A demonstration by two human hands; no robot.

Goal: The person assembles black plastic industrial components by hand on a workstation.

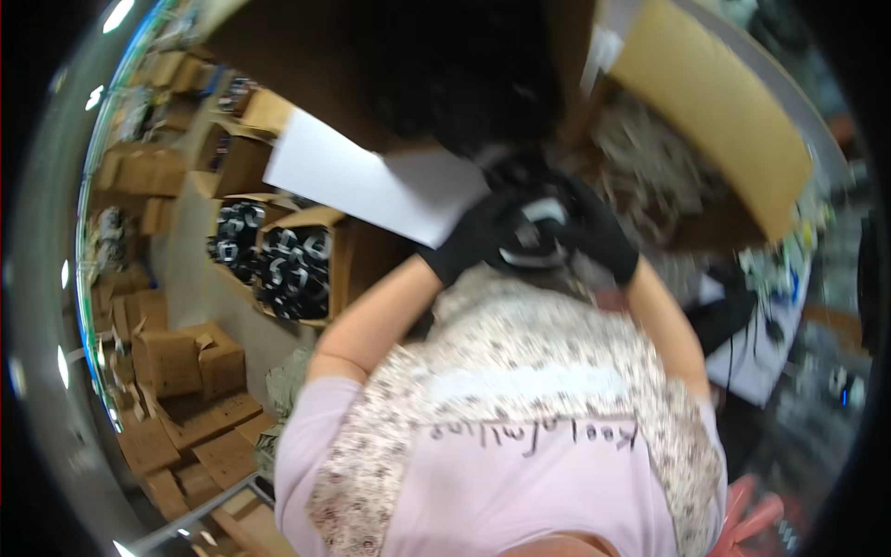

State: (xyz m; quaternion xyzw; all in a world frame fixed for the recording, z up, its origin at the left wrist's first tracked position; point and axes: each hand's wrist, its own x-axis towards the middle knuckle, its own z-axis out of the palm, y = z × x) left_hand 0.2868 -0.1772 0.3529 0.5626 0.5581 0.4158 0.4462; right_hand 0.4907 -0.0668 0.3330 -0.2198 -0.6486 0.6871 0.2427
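Black-and-white object (532,239) sits between my left hand (476,234) and right hand (599,232), both grasping it, presumably to steady it.

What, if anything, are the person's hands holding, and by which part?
A black item with pale trim, held at its sides between the black-gloved left hand and right hand. The exact grip points are too blurred to tell.
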